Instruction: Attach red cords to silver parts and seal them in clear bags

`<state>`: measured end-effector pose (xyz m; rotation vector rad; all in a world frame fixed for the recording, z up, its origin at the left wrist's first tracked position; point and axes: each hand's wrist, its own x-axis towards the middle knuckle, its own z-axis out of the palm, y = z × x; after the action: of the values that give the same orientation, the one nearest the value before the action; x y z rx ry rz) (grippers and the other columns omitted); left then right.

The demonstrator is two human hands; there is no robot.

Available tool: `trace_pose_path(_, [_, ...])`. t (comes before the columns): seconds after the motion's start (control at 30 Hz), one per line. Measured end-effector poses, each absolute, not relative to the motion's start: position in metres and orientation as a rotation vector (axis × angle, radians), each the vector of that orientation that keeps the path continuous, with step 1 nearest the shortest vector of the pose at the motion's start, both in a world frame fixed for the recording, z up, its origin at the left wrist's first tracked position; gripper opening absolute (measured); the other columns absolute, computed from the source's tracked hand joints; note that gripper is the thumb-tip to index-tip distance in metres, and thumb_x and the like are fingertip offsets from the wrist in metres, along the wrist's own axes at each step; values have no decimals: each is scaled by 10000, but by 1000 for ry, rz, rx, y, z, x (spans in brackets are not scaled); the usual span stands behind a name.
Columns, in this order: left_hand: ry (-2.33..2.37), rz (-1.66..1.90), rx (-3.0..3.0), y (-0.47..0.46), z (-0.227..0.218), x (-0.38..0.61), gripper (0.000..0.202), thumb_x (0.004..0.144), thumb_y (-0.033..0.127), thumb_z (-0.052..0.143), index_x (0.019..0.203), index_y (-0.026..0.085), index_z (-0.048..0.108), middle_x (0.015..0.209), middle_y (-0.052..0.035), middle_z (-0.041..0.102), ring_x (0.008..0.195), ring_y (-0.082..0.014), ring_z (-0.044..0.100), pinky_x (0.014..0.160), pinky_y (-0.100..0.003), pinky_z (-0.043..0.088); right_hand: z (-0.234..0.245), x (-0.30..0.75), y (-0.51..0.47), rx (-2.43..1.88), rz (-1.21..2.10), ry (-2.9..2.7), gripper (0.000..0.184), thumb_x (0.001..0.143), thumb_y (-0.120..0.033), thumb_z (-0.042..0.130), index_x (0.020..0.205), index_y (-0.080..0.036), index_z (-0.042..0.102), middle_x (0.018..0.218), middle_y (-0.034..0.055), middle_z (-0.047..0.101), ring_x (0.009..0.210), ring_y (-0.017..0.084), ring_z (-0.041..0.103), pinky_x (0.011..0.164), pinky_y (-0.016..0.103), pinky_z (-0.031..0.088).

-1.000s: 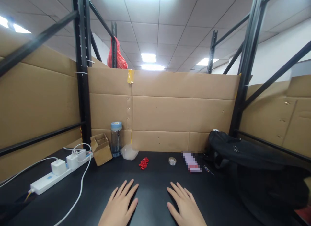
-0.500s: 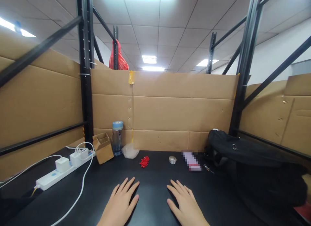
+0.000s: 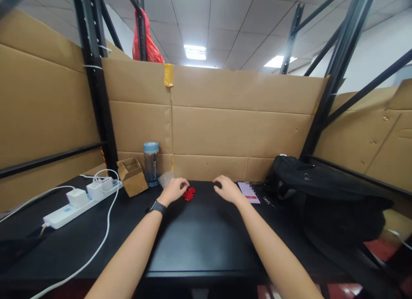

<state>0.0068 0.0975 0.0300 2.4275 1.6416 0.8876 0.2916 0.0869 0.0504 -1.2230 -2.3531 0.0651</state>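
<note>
Looks like reaching step. Left hand [image 3: 174,190] just beside red bits [image 3: 189,194] on black desk [image 3: 202,243]; cannot tell if fingers hold any. Right hand [image 3: 228,188] near pale flat thing [image 3: 247,190], thumb and fingers apart. Next move seems to need careful little pinch.

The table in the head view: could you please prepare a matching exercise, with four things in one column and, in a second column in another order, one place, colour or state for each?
Things
1. left hand
2. red pieces
3. bottle
4. power strip

Descriptions
A. topped with a blue lid
B. white, with plugs in it
C. in a small cluster, close to the left hand
D. with a dark watch at the wrist

Right pairs: 1-D, 2-C, 3-A, 4-B
</note>
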Motion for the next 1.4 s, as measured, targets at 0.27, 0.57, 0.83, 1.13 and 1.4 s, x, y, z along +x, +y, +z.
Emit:
trace_pose_path(0.27, [1526, 950, 2526, 102, 4, 0, 165, 840, 293, 617, 832, 193, 747, 881, -58, 738, 857, -196, 647, 805, -276, 460, 1, 315, 143, -1448, -90, -2197, 331, 896, -261, 599, 1213, -188, 658, 1246, 122, 646, 1153, 269, 565, 1004, 382, 401])
trace_pose_path(0.57, [1481, 821, 2519, 109, -8, -7, 199, 864, 301, 607, 894, 191, 770, 905, -63, 743, 835, -187, 660, 766, -259, 454, -12, 334, 151, -1494, 95, -2187, 353, 868, -219, 601, 1212, -163, 660, 1173, 120, 707, 1086, 238, 648, 955, 319, 454])
trace_pose_path(0.83, [1511, 814, 2447, 113, -13, -9, 203, 829, 334, 638, 903, 198, 769, 893, -61, 744, 814, -192, 666, 740, -257, 462, -12, 335, 154, -1462, 109, -2215, 314, 826, -171, 644, 1136, -186, 694, 1114, 104, 719, 1018, 229, 665, 910, 301, 467])
trace_pose_path(1.13, [1508, 807, 2440, 111, -13, -2, 229, 850, 350, 594, 866, 200, 765, 873, -61, 737, 791, -186, 655, 728, -250, 452, -9, 337, 156, -1416, 93, -2226, 313, 789, -142, 705, 1100, -178, 699, 1061, 96, 701, 970, 218, 648, 901, 309, 462])
trace_pose_path(1.4, [1476, 795, 2477, 110, -14, -2, 186, 869, 255, 560, 809, 189, 723, 825, -45, 717, 744, -163, 651, 707, -241, 433, -1, 332, 149, -1312, 116, -2191, 259, 785, -141, 699, 1039, -192, 701, 1038, 71, 695, 938, 196, 638, 899, 321, 464])
